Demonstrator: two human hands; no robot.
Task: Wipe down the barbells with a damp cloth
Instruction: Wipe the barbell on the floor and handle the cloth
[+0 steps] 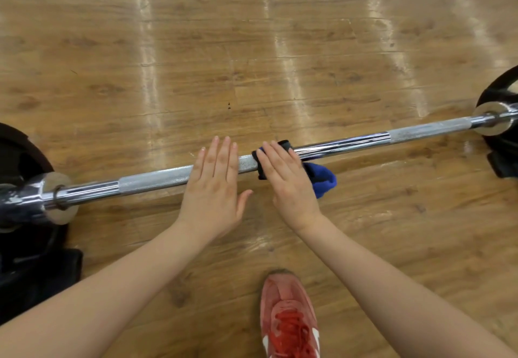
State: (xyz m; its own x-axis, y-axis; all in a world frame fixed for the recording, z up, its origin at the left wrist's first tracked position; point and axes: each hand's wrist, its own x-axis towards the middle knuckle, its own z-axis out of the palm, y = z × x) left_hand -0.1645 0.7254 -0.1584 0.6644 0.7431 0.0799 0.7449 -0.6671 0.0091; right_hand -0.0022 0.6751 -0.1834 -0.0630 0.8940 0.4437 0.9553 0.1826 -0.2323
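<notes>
On barbell (157, 179): left hand (214, 189) flat, fingers straight, gripping nothing; right hand (288, 181) fingers straight, pressing cloth (322, 179) down.

Gym: barbell (157, 179), wood floor (252, 49).

- Showing two forearms bare to the frame edge, with no sleeves reaching into view.
- Wearing nothing on the left hand (214, 189) or the right hand (291, 181): no gloves, rings or watch.
- Wearing a red lace-up shoe (290, 318) with red laces, a white side stripe and a scuffed, paler toe.
</notes>
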